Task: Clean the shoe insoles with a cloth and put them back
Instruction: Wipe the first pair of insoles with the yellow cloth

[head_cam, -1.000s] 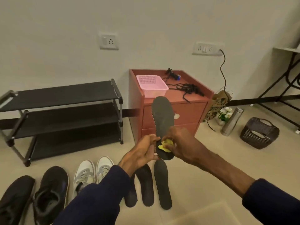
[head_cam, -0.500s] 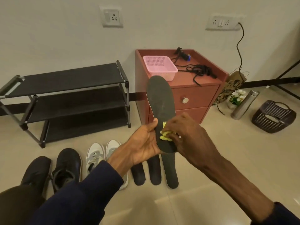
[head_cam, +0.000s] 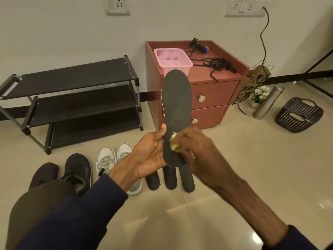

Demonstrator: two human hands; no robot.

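Wiping step: left hand [head_cam: 153,152] grip clamped on upright insole [head_cam: 175,105]; right hand [head_cam: 195,150] grip pinching yellow cloth [head_cam: 174,144] against heel. Next, likely: upward strokes.

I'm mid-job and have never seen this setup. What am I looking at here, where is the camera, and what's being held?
There is no machine: the two grips are a person's bare hands. The single picture comes from a camera worn on the head, looking forward and down. The left grip holds a dark insole upright by its lower end. The right grip holds a small yellow cloth against it. On the tiled floor lie three more insoles, beside white shoes and black shoes. Behind stand a black shoe rack and a red-brown cabinet with a pink basket on top.
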